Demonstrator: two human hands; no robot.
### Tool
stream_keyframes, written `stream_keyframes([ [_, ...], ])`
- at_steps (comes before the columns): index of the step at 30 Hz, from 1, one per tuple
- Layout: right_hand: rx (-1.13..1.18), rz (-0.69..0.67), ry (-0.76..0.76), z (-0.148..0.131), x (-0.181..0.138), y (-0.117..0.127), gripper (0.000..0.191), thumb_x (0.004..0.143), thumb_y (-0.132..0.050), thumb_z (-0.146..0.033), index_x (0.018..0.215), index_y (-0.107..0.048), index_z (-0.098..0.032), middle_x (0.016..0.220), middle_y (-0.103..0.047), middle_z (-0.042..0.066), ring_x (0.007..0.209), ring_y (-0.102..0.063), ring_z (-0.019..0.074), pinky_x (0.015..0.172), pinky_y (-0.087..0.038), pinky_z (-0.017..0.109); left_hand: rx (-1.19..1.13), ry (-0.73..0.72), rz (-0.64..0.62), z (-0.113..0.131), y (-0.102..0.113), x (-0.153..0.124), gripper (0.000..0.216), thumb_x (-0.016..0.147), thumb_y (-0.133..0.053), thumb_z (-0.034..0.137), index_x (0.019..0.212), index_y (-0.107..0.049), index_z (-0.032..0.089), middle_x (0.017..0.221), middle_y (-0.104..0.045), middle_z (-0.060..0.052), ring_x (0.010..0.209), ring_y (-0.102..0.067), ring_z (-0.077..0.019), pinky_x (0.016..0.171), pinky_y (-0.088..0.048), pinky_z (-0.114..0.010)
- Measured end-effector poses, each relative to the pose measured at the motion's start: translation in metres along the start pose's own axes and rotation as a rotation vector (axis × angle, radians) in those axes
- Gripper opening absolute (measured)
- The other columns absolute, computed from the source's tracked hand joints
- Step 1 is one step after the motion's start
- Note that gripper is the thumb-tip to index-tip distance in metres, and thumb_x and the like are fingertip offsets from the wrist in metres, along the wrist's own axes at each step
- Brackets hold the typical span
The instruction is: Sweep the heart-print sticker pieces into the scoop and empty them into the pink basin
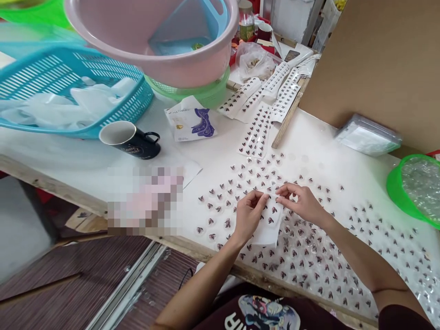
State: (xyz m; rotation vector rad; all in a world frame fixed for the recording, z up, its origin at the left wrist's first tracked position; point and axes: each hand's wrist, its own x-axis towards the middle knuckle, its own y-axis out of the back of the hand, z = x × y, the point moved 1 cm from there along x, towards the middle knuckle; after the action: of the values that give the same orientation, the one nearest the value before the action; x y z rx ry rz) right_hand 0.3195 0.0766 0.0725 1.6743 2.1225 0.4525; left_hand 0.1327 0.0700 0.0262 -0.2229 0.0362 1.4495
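Head view: left hand (248, 217) pinches a printed sticker sheet (266, 233).
It sits over loose stickers (301, 263) on the tabletop (220, 153); the right hand (299, 203) is just beside, fingertips near each other, its grip unclear.

Place: likely a small workshop | Signs: identical decals (227, 222) are dotting the tabletop (213, 160) — printed sheets (256, 130) are lying behind

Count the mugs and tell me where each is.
2: a dark blue mug beside the turquoise basket and a maroon mug farther back, near the jar. Others may be hidden.
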Motion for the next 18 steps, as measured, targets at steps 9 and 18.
stream_keyframes([
  [9,-0.081,0.017,0.063,-0.0049,0.0012,-0.0024,0.019,0.089,-0.069,-0.046,0.092,-0.068,-0.027,0.088,-0.07,0.003,0.077,-0.063,0.0192,0.082,-0.05,0.039,0.113,-0.069,0.086,0.001,0.0008,0.0003,0.039,0.089,-0.067,0.054,0.072,-0.063,0.019,0.059,-0.05,0.003,0.055,-0.04,-0.011,0.052,-0.035,-0.024],
  [18,-0.021,0.114,0.053,-0.0007,-0.0011,-0.004,0.027,0.089,-0.069,-0.054,0.087,-0.069,-0.027,0.087,-0.07,0.004,0.084,-0.064,0.0225,0.084,-0.052,0.042,0.14,-0.099,0.012,0.0025,-0.0008,-0.003,0.032,0.092,-0.063,0.049,0.083,-0.064,0.019,0.067,-0.055,0.001,0.059,-0.046,-0.0128,0.056,-0.039,-0.025],
])
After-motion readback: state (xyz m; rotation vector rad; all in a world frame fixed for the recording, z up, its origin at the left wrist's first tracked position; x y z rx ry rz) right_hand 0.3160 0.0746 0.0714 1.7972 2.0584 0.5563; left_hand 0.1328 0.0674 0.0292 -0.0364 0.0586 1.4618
